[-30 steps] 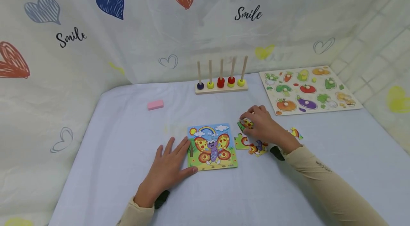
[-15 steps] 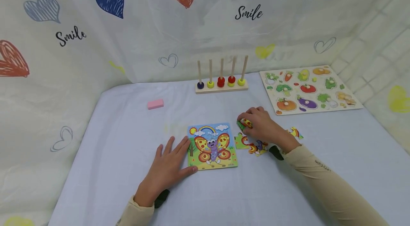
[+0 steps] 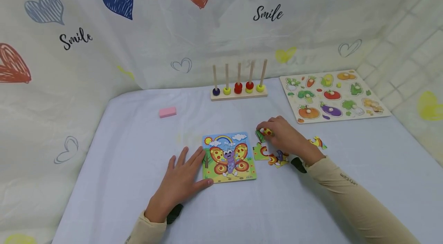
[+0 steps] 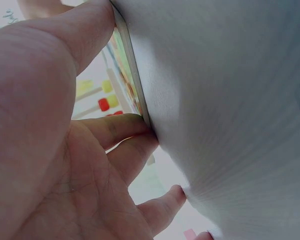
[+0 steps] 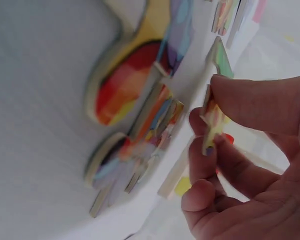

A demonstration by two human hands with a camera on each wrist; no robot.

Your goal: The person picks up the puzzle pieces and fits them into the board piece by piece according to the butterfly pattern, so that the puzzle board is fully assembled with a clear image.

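A square butterfly puzzle board [image 3: 230, 159] lies on the white cloth. My left hand [image 3: 180, 178] rests at its left side with spread, straight fingers, the thumb touching the lower left corner and the index fingertip the left edge. To the right of the board, my right hand [image 3: 287, 136] pinches a green, yellow and red puzzle piece [image 5: 213, 117] between thumb and fingers, tilted on edge. Just below that hand lie a green-edged puzzle piece [image 3: 259, 152] and a purple and orange one [image 3: 279, 158]. The right hand partly hides the pieces around it.
Another loose piece [image 3: 317, 142] lies beyond the right wrist. A wooden peg counter [image 3: 238, 96] with coloured beads stands at the back. The vegetable peg board [image 3: 340, 98] lies at back right, a pink block [image 3: 167, 112] at back left.
My right hand has shifted slightly left, and the puzzle piece it pinches has tipped more upright. My left hand has stayed in place at the board.
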